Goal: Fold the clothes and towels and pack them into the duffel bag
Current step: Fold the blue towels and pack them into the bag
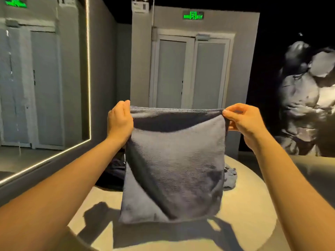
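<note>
While the dark grey towel [174, 163] hangs in the air over the round worktop [253, 205], I judge it soft, light and limp. It sags below its top hem, and a loose fold runs slantwise down its face. The stitched top hem is the place to take it, at the two corners, where the cloth looks firmest. The left grip [119, 120] is curled round the top left corner, and the right grip [241, 120] pinches the top right corner between thumb and forefinger. Both forearms reach forward and up, well apart, with the hem taut and level between them. I cannot tell whether the towel's lower edge touches the worktop. Behind it lie a dark heap [112, 171] on the left and a grey garment [230, 176] on the right.
</note>
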### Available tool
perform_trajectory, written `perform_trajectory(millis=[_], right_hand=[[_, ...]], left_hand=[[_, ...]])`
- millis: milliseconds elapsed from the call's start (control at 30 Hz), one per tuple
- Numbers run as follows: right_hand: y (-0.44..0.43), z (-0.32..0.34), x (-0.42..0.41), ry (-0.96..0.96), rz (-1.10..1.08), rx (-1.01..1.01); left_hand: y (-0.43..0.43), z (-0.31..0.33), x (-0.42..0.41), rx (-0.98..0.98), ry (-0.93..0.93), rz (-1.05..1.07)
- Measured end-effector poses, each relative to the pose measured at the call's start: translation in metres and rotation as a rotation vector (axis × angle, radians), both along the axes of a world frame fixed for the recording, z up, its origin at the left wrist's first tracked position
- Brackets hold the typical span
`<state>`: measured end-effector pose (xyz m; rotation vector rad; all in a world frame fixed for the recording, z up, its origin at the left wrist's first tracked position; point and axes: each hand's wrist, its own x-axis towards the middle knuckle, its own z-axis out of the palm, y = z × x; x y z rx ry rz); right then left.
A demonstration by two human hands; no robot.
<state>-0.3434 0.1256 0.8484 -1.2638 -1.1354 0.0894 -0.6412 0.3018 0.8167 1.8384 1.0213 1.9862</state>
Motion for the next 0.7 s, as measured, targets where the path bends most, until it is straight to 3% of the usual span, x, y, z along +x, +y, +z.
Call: perform_trajectory(millis=[200,367,467,600,700], right_hand=[[-0.016,-0.006,-0.001,-0.03,0.092,-0.054],[-0.03,-0.012,-0.011,-0.034,0.259,-0.193],[-0.035,-0.012,-0.018,-0.03,0.286,-0.166],[-0.041,-0.008,-0.01,0.089,0.37,-0.11],[-0.033,-0.01,-0.001,0.199,0.359,-0.09]], left_hand=[[-0.011,-0.007,-0.014,-0.064,0.04,0.076],[-0.018,-0.001,-0.015,-0.537,-0.172,-0.024],[-0.022,-0.001,-0.017,-0.486,-0.209,-0.036],[-0.025,-0.002,-0.018,-0.394,-0.213,-0.202],[-0.021,-0.003,-0.017,-0.491,-0.064,-0.366]])
